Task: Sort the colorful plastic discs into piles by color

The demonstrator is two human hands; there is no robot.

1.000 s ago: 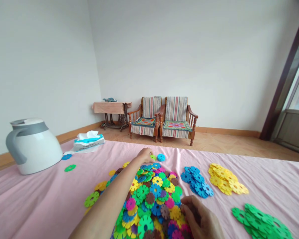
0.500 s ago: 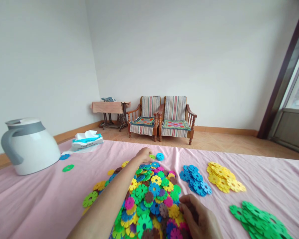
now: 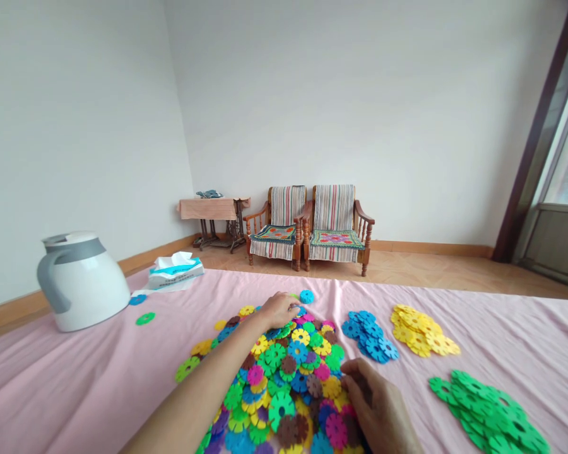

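A heap of flower-shaped plastic discs (image 3: 282, 410) in green, blue, yellow, pink, brown and purple lies in front of me. My left hand (image 3: 280, 310) reaches over the heap to its far edge, its fingers closed at a blue flower disc (image 3: 301, 311). Just beyond the fingers sit a green disc (image 3: 294, 296), partly hidden, and a small stack of blue discs (image 3: 307, 296). At the heap's right edge is my right hand (image 3: 383, 410), fingers curled towards the thumb beside a yellow disc (image 3: 332, 386). What it holds, if anything, is hidden.
On the pink cloth (image 3: 99, 384), sorted piles of blue (image 3: 370, 337), yellow (image 3: 423, 331) and green discs (image 3: 490, 413) lie to the right. A white-grey jug (image 3: 92, 284), a tissue box (image 3: 176, 272) and loose discs (image 3: 146, 318) are left. Two armchairs (image 3: 334, 221) stand beyond.
My left hand has shifted right and slightly nearer, from beside the green disc to the blue disc at the heap's edge. My right hand stays in place. The view has turned slightly.
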